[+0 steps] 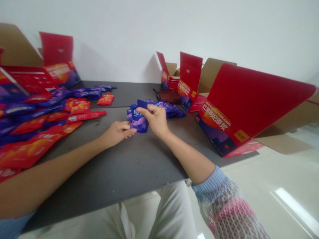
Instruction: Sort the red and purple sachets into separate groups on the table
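Note:
A purple sachet (139, 122) with light printing is held up over the middle of the table between both hands. My left hand (119, 133) pinches its lower left edge with thumb and fingers. At the upper right, my right hand (157, 119) grips the top of the same sachet, its thumb pointing left. Just behind and to the right lies a small pile of purple sachets (173, 109), partly hidden by my right hand. Whether more than one sachet is between the fingers, I cannot tell.
Heaped red sachets (30, 146) and purple sachets (22, 108) cover the left of the dark table (112, 179). Open red cartons (216, 122) line the right side, the nearest by the table's edge. A brown pouch (169, 96) lies by the back cartons. Another carton (62, 73) stands back left.

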